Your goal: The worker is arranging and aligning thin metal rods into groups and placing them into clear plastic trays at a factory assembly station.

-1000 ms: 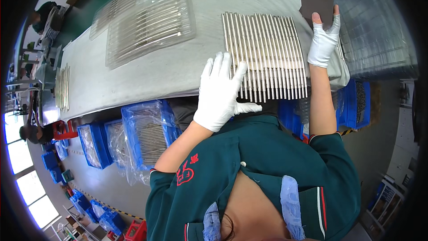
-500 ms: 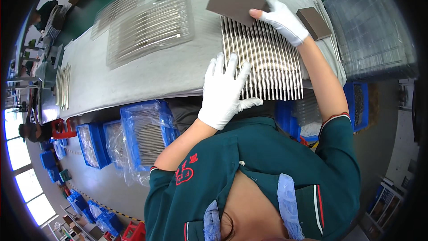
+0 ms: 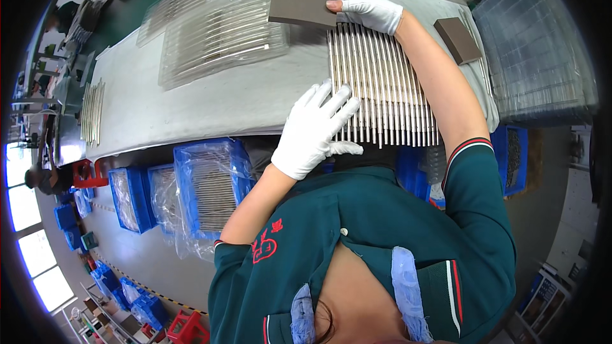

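Note:
In a white glove, my right hand [image 3: 368, 9] grips a flat grey-brown block [image 3: 303, 4] by its right end, thumb on top. The block is held at the far end of a row of shiny metal rods [image 3: 379, 86], which lie side by side on the cloth-covered table. My left hand [image 3: 315, 129], also gloved in white with bare wrist, rests at the left edge of the rods. Its fingers are stretched and slightly spread, touching the leftmost rods, with the thumb toward their near ends. A second grey-brown block [image 3: 458, 41] lies to the right.
Clear plastic trays of rods [image 3: 220, 44] lie left on the table [image 3: 137, 105]. A few loose rods [image 3: 93, 113] sit at its left end. Stacked clear trays [image 3: 535, 51] stand at the right. Blue crates [image 3: 213, 185] line the floor below the front edge.
My right hand has carried the block left and turned it so its front edge shows. My left hand has shifted slightly left and tilted, fingers still spread.

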Demonstrator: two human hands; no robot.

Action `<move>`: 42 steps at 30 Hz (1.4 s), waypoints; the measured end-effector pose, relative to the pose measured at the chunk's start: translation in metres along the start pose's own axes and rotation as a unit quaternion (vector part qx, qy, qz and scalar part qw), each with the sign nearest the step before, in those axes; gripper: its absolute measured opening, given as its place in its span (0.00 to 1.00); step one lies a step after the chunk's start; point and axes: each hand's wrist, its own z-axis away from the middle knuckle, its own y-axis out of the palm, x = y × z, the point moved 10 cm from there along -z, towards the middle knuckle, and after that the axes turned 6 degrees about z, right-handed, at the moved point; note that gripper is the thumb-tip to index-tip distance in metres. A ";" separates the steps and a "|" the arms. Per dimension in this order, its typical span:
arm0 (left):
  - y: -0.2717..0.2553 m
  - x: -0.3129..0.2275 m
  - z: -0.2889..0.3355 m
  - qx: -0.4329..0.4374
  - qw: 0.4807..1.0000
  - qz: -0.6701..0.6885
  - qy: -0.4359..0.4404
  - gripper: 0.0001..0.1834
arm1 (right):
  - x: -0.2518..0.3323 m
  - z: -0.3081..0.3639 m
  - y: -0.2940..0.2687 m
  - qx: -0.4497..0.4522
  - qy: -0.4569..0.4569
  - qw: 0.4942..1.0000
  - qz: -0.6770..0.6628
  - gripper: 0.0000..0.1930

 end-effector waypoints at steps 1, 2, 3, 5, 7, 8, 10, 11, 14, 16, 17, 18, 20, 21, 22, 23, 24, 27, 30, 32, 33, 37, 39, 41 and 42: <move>0.001 0.000 0.000 0.002 1.000 -0.004 -0.002 0.44 | 0.004 0.002 0.000 -0.017 0.000 1.000 0.012 0.32; 0.001 0.000 0.001 0.005 1.000 -0.008 -0.005 0.44 | 0.007 0.005 0.002 -0.018 0.001 1.000 0.012 0.32; 0.001 0.000 0.001 0.005 1.000 -0.007 -0.005 0.44 | 0.016 0.008 -0.005 -0.064 -0.022 0.997 0.033 0.34; -0.001 -0.001 0.002 0.014 1.000 -0.007 -0.010 0.45 | 0.037 0.018 -0.022 -0.162 -0.035 0.980 0.108 0.36; -0.004 -0.001 0.003 0.030 0.999 -0.014 -0.021 0.45 | 0.084 0.055 -0.041 -0.332 0.078 0.817 0.465 0.31; -0.001 -0.006 -0.002 0.048 0.999 -0.015 -0.011 0.45 | 0.072 0.065 -0.073 -0.382 -0.006 0.838 0.390 0.31; 0.005 -0.010 -0.007 0.066 0.998 -0.010 0.000 0.46 | 0.056 0.088 -0.116 -0.452 -0.180 0.809 0.329 0.31; 0.009 -0.011 -0.007 0.081 0.997 -0.010 -0.002 0.46 | 0.063 0.090 -0.110 -0.468 -0.200 0.810 0.291 0.31; 0.009 -0.022 -0.014 0.085 0.996 0.009 0.001 0.46 | 0.065 0.139 -0.119 -0.528 -0.250 0.691 0.426 0.35; 0.011 -0.020 -0.013 0.088 0.996 0.015 -0.006 0.46 | 0.042 0.144 -0.143 -0.535 -0.265 0.758 0.265 0.33; 0.010 -0.018 -0.011 0.091 0.996 0.013 -0.010 0.46 | 0.043 0.145 -0.145 -0.534 -0.285 0.762 0.230 0.33; 0.008 -0.017 -0.009 0.094 0.995 0.015 -0.013 0.46 | 0.042 0.146 -0.146 -0.542 -0.283 0.760 0.222 0.32; 0.004 -0.014 -0.006 0.100 0.995 0.015 -0.015 0.45 | 0.043 0.142 -0.140 -0.543 -0.281 0.760 0.221 0.32; 0.002 -0.010 -0.003 0.102 0.994 0.007 -0.025 0.45 | 0.044 0.141 -0.138 -0.543 -0.280 0.759 0.223 0.32; 0.000 -0.006 0.001 0.104 0.994 -0.001 -0.038 0.45 | 0.047 0.141 -0.135 -0.543 -0.280 0.761 0.219 0.32; -0.003 -0.005 0.004 0.106 0.993 -0.004 -0.041 0.45 | 0.054 0.141 -0.129 -0.548 -0.253 0.744 0.286 0.32; -0.006 -0.001 0.007 0.110 0.992 -0.012 -0.055 0.45 | 0.059 0.139 -0.123 -0.550 -0.225 0.723 0.352 0.32; -0.014 0.005 0.015 0.107 0.991 -0.023 -0.073 0.46 | 0.059 0.138 -0.122 -0.539 -0.233 0.741 0.326 0.33; -0.017 0.007 0.017 0.107 0.990 -0.019 -0.091 0.48 | 0.054 0.134 -0.124 -0.535 -0.218 0.753 0.315 0.33; -0.015 0.005 0.014 0.111 0.990 -0.021 -0.084 0.48 | 0.055 0.132 -0.123 -0.532 -0.221 0.751 0.323 0.33; -0.014 0.004 0.012 0.111 0.990 -0.020 -0.084 0.48 | 0.053 0.131 -0.123 -0.530 -0.215 0.761 0.305 0.33; -0.004 -0.007 0.000 0.106 0.993 0.019 -0.053 0.48 | 0.050 0.129 -0.123 -0.524 -0.235 0.781 0.246 0.33; 0.003 -0.017 -0.004 0.119 0.991 0.049 -0.020 0.48 | 0.052 0.129 -0.125 -0.527 -0.228 0.752 0.324 0.33; 0.006 -0.021 -0.006 0.117 0.991 0.057 -0.004 0.48 | 0.056 0.130 -0.119 -0.543 -0.210 0.715 0.387 0.33; 0.006 -0.022 -0.008 0.119 0.991 0.062 0.002 0.47 | 0.052 0.129 -0.122 -0.537 -0.189 0.731 0.375 0.33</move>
